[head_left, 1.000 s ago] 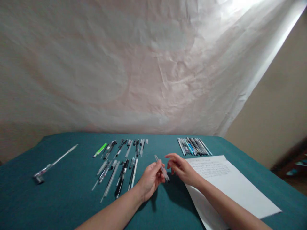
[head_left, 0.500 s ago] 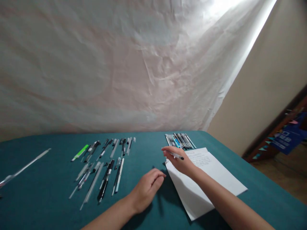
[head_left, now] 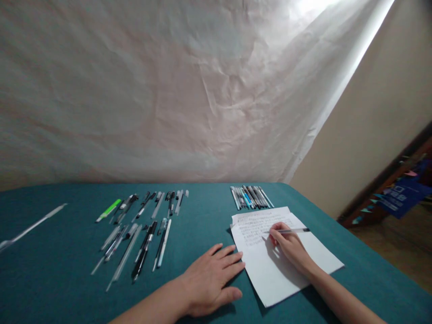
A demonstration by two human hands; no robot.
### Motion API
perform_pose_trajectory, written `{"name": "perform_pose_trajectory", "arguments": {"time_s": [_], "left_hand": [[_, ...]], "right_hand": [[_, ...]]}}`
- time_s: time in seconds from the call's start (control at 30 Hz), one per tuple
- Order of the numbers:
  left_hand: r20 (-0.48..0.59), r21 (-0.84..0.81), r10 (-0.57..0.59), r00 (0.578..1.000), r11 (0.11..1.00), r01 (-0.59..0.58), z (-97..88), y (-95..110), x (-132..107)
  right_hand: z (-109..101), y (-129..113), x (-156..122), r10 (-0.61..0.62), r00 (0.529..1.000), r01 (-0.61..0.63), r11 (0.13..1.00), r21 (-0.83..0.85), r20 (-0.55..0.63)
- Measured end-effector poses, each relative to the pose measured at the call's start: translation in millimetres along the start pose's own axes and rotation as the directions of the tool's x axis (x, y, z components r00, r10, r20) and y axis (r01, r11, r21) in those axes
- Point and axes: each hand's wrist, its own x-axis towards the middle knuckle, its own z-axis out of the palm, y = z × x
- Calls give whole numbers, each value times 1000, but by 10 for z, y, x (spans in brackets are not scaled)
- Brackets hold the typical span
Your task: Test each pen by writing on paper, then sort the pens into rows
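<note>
A pen (head_left: 292,231) is pinched in the fingers of my right hand (head_left: 286,243), its tip over the written lines and its dark end pointing right. Under that hand lies white paper (head_left: 270,279), slightly angled, with rows of handwriting across its upper left part; a second sheet's edge peeks out at its left. My left hand (head_left: 212,276) rests palm down on the green table with fingers spread, its fingertips at the paper's left edge.
Left of my hands lie taken-apart pens (head_left: 145,252) with their caps and refills, in two rows, beside a bright green pen (head_left: 108,210). A tight row of pens (head_left: 251,198) lies beyond the paper. At far left is a long thin clear-and-white item (head_left: 33,227).
My right hand has come down and right from above the paper's top left corner, bringing the pen to the writing. My left hand has opened and spread flat beside the paper.
</note>
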Motion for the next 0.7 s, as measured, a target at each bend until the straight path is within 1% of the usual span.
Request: {"name": "perform_pose_trajectory", "arguments": {"time_s": [0.13,0.23,0.33,0.43,0.5,0.6,0.7], "left_hand": [[34,30,-22,999,999,20,22,-16,14],[46,37,-25,999,999,24,23,-22,26],[42,27,-16,999,1000,15,17,-20,34],[69,56,-32,997,998,29,9,-9,36],[82,72,-48,995,997,42,7,-3,37],[78,62,-49,996,997,44,13,-4,39],[62,49,-42,997,998,39,19,-8,41]], "right_hand": [[1,58,-14,-41,999,38,993,-110,-27],[-14,127,-7,-80,995,70,985,-158,-58],[-28,165,-2,-98,993,86,980,-182,-59],[-24,158,-3,-94,995,84,976,-201,-43],[-14,140,-7,-115,993,104,972,-208,-37],[-3,118,-11,-154,988,144,967,-209,-28],[-6,121,-9,-158,987,152,967,-204,-14]]}}
